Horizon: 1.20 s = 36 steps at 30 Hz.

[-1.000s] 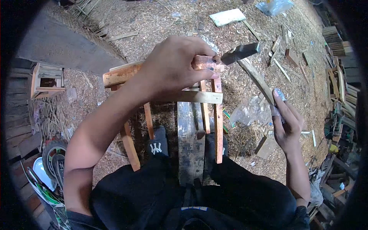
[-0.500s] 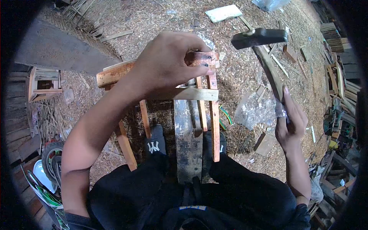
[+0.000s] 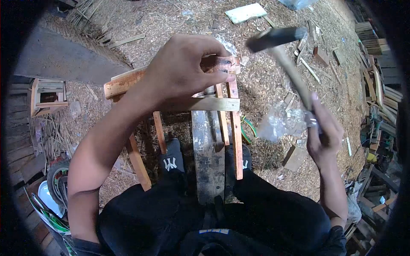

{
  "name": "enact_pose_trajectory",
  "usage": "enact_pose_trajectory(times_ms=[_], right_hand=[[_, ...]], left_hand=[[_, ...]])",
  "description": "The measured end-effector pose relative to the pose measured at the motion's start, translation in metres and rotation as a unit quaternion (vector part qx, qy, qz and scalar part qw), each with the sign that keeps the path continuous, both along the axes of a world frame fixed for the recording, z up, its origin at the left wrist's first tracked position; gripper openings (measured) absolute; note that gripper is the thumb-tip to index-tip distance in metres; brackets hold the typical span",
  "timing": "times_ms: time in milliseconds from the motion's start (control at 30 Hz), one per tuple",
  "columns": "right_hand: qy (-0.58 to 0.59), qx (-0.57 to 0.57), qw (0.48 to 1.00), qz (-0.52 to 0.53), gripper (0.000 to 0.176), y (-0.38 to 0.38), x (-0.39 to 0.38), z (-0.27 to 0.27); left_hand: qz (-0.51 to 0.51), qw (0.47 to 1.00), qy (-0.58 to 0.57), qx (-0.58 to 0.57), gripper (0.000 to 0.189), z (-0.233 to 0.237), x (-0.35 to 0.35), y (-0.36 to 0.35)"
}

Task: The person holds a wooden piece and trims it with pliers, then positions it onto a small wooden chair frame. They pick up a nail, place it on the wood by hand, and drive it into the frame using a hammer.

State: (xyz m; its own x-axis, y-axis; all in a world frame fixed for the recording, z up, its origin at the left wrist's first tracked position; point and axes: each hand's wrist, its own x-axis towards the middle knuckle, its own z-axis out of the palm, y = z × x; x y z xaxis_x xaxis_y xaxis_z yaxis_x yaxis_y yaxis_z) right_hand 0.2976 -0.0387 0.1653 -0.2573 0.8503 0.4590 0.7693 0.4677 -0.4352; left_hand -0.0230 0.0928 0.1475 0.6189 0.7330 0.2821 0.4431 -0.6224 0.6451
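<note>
My left hand (image 3: 181, 66) is closed around the end of a short reddish board at the top of a small wooden frame (image 3: 236, 141), its thumb below and fingers above. Dark spots mark the board's end beside the fingertips. A pale crosspiece (image 3: 213, 104) runs across the frame just below that hand, and slim legs extend toward me. In my right hand (image 3: 325, 134) is a hammer (image 3: 292, 70), gripped low on its wooden handle. The hammer's dark head, blurred, is raised to the right of the frame's corner, apart from it.
Under the frame runs a worn wooden beam (image 3: 209, 166), between my feet. Wood chips cover the ground, with a clear plastic bag (image 3: 279, 121), a wood block (image 3: 294, 158) and a white board (image 3: 245, 13) lying about. At left stands a wheel (image 3: 57, 181).
The hammer head has swung left and slightly up, toward the frame's corner. My left hand keeps its hold, and the whole view has shifted slightly.
</note>
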Motion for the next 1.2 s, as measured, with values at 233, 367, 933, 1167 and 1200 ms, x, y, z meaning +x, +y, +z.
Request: enact_pose_trajectory(times_ms=[233,367,933,1167,1200], right_hand=[[-0.069,-0.015,0.997,0.035,0.052,0.000,0.002,0.002],[-0.022,0.033,0.999,0.033,0.053,0.000,0.000,-0.009],[-0.027,0.079,0.996,0.040,0.051,0.002,-0.001,-0.010],[-0.007,0.106,0.994,-0.005,0.058,0.004,-0.004,-0.007],[-0.008,0.106,0.994,-0.004,0.058,0.001,-0.003,-0.007]], left_hand=[[0.000,1.000,0.017,0.008,0.027,0.000,0.000,0.001],[-0.013,0.999,-0.017,0.023,0.027,-0.003,-0.001,0.002],[0.000,0.999,-0.018,0.029,0.031,0.001,-0.001,0.000],[0.003,1.000,-0.021,0.017,0.031,-0.002,0.000,0.001],[0.002,1.000,-0.021,0.019,0.031,0.000,-0.001,0.001]])
